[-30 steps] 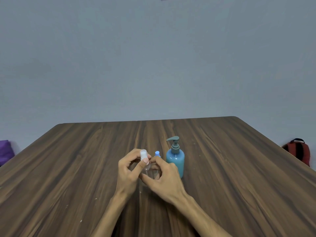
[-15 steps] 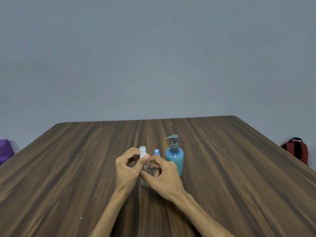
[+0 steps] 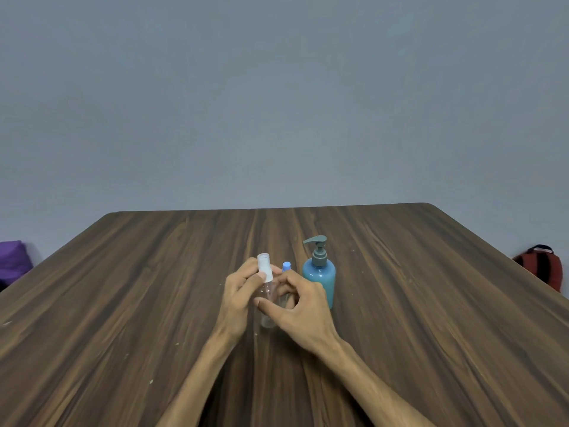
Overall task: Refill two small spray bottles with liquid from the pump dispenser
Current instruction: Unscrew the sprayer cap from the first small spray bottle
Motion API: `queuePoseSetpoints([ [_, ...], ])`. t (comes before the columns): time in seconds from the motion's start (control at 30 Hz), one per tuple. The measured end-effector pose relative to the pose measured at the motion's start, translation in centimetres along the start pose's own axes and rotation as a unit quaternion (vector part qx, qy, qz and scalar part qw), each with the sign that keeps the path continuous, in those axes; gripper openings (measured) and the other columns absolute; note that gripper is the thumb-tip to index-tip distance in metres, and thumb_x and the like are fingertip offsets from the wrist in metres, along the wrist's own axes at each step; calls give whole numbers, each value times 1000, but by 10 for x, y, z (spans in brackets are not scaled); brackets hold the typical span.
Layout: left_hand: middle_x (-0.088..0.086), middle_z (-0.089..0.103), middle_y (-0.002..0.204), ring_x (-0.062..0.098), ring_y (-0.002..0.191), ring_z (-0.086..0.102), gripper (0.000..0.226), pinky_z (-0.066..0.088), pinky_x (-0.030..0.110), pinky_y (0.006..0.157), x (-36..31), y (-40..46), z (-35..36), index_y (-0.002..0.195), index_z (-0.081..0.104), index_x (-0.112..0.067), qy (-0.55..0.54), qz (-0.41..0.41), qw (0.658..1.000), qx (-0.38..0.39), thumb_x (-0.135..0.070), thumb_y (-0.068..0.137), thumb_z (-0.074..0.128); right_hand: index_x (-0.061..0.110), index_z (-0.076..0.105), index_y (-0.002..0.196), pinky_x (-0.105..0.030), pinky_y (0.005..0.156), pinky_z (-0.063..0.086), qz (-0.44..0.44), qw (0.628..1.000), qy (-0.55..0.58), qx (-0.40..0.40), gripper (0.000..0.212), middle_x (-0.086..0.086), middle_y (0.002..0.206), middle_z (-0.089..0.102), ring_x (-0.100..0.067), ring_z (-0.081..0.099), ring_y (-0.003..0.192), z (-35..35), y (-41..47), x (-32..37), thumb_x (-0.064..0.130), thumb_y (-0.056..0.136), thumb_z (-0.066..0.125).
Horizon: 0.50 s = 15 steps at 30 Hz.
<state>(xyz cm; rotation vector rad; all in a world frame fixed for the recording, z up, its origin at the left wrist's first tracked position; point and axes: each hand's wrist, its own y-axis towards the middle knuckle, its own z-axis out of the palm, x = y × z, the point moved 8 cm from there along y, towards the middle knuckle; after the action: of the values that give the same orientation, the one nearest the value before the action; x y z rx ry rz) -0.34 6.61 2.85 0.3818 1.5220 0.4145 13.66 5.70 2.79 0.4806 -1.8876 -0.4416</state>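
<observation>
A clear small spray bottle (image 3: 266,298) with a white cap (image 3: 264,268) stands upright between my hands on the wooden table (image 3: 123,303). My left hand (image 3: 238,295) pinches the white cap between thumb and fingers. My right hand (image 3: 300,306) grips the clear body lower down. Just behind my right hand, a second small bottle shows only its blue cap (image 3: 286,266). The blue pump dispenser (image 3: 319,272) with a grey pump head stands to the right, close behind my right hand.
A purple object (image 3: 14,261) sits off the table's left edge and a red and black backpack (image 3: 542,266) lies beyond its right edge. A grey wall rises behind the table.
My left hand has slid up the white-capped bottle and now pinches the cap, which shows more fully. My right hand stays on the body.
</observation>
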Motion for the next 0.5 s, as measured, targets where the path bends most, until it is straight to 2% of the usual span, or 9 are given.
queuePoseSetpoints([
  [0.07,12,72,101,30,96,70,29,57,34,83,-2,1,-2,104,79,-6,17,19,1000,8,-24,94,59,23,71,94,-29,66,58,3,1000,15,-4,30,13,77,73,-11,72,74,-2,1,-1,41,76,87],
  [0.13,12,70,93,27,87,68,25,55,30,76,-7,1,-6,96,78,-6,28,30,999,-10,-28,89,70,22,68,88,-25,63,54,-1,1000,14,-11,30,12,76,71,-11,70,72,-5,2,0,41,76,88],
  [0.23,13,65,77,16,71,62,39,52,24,65,-8,0,-11,84,68,-1,22,24,997,-63,-36,73,83,23,65,86,-22,58,47,-6,1000,-6,-15,33,11,74,68,-8,63,64,-4,1,2,46,74,86],
  [0.33,3,66,76,13,72,65,43,56,23,67,0,0,-9,89,65,-2,25,-9,996,-85,-33,69,88,22,67,86,-20,54,42,-14,1000,-21,-6,29,15,65,63,-8,59,55,0,-1,5,42,73,83],
  [0.4,-3,73,85,13,77,70,34,58,24,70,1,-1,-2,98,73,-8,28,-24,998,-56,-32,75,84,23,71,94,-22,55,47,-22,999,-29,3,29,15,66,65,-9,63,59,3,-2,7,40,74,82],
  [0.5,11,76,102,24,94,74,28,59,31,81,2,-1,4,102,79,-7,-2,-22,1000,-6,-25,89,63,22,70,92,-31,63,56,-6,1000,-17,4,32,14,73,70,-11,69,69,2,-1,2,43,73,85],
])
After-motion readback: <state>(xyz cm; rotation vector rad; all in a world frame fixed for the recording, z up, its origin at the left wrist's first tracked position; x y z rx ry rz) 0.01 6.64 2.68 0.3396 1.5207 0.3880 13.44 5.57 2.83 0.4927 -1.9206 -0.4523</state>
